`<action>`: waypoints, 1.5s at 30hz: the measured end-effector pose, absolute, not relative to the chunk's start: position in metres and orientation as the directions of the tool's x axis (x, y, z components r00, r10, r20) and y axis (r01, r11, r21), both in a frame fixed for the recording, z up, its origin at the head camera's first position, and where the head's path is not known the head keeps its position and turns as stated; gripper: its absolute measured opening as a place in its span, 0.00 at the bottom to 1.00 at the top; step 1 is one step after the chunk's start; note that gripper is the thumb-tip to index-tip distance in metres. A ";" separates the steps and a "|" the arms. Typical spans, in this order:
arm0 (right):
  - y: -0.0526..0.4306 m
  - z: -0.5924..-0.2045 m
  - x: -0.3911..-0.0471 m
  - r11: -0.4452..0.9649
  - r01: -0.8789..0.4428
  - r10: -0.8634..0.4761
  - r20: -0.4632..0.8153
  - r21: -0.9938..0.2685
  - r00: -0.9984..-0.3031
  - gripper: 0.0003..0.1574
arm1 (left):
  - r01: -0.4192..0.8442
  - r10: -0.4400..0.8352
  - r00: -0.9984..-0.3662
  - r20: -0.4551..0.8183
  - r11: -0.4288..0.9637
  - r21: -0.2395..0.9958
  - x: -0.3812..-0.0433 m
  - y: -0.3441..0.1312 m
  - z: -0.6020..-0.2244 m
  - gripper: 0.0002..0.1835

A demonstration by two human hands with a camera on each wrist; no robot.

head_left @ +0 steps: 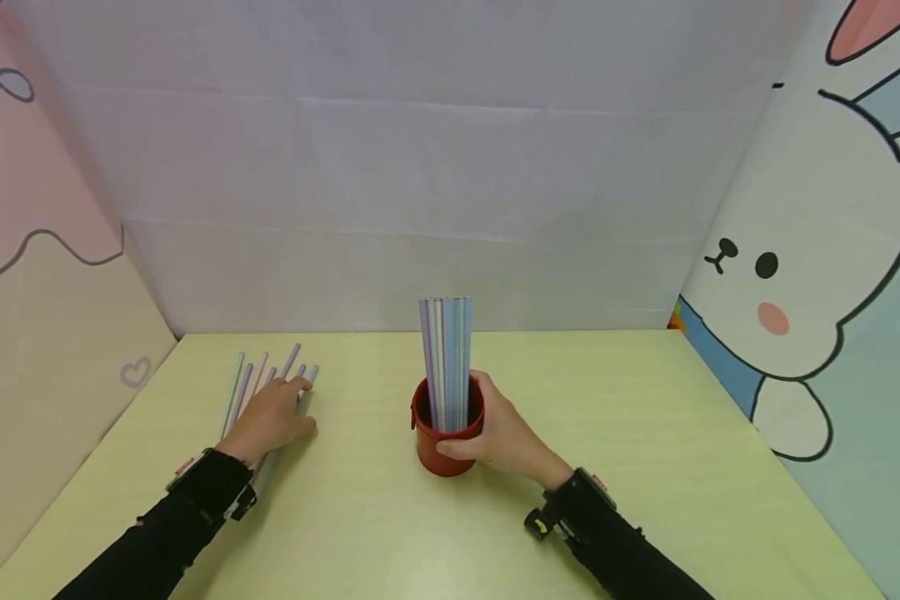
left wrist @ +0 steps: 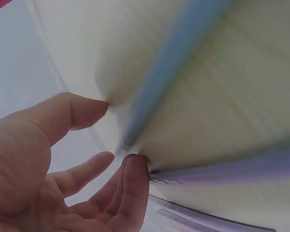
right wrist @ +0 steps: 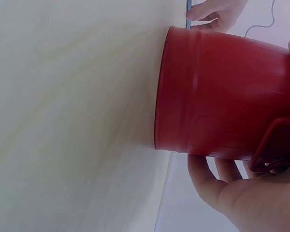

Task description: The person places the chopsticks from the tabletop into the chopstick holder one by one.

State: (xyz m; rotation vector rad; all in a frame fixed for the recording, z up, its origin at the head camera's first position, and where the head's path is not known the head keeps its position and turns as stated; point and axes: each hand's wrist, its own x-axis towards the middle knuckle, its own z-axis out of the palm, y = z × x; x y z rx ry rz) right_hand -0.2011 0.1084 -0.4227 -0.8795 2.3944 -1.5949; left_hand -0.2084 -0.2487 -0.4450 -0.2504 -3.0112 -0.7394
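Observation:
A red metal pail (head_left: 438,457) stands upright on the table, with a bundle of pastel straws (head_left: 446,358) rising out of it. My right hand (head_left: 506,437) grips the pail from its right side, thumb in front; the right wrist view shows fingers wrapped around its wall. To the left, my left hand (head_left: 270,421) hovers over several loose straws, among them a purple straw (head_left: 290,361) and a green straw (head_left: 234,392). In the left wrist view, a blue straw (left wrist: 169,63) passes between thumb and fingers, which stand apart. A purple straw (left wrist: 232,169) lies by the fingertips.
Both hands work on a pale yellow table (head_left: 360,533). A white sheet (head_left: 420,167) hangs behind its back edge. Cartoon-printed panels stand along both sides, a rabbit print (head_left: 817,275) on the right one.

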 end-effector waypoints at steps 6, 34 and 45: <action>0.106 -0.405 -0.188 0.245 -0.383 -0.543 0.201 -0.891 -0.815 0.55 | 0.191 0.182 -0.981 0.065 0.873 0.448 -0.212 -0.249 -0.449 0.25; 0.105 -0.405 -0.188 0.237 -0.397 -0.556 0.211 -0.887 -0.804 0.55 | 0.496 0.124 -0.850 0.512 0.513 0.700 -0.202 -0.157 -0.338 0.24; 0.106 -0.404 -0.191 0.223 -0.411 -0.562 0.228 -0.884 -0.795 0.54 | 0.680 0.064 -0.712 0.699 0.310 0.665 -0.210 -0.090 -0.316 0.25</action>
